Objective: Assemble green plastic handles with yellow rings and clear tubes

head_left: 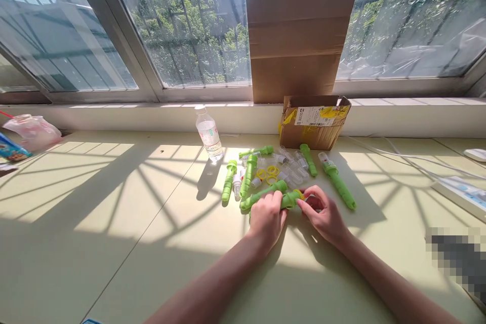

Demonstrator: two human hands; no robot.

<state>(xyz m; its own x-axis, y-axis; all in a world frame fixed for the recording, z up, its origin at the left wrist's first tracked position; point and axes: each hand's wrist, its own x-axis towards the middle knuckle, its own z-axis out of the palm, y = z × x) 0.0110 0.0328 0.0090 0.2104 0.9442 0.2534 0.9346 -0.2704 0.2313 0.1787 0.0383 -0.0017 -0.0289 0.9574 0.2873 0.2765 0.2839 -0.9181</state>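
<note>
My left hand (268, 216) is wrapped round a green ribbed tube (290, 199), most of which it hides. At the tube's right end sits a yellow ring (299, 194), pinched between the thumb and finger of my right hand (321, 212). Just behind my left hand lies another green tube (261, 196). Several more green tubes (248, 176) are spread around a pile of clear plastic tubes (294, 168) and loose yellow rings (272, 172). To the right, a green tube (341, 187) has a clear, white-collared piece (325, 159) at its upper end.
A water bottle (210, 136) stands behind the parts on the left. An open cardboard box (313, 124) is at the back, near the window. On the right are a power strip (463, 195) and white cables; a pink plastic bag (33, 132) lies far left.
</note>
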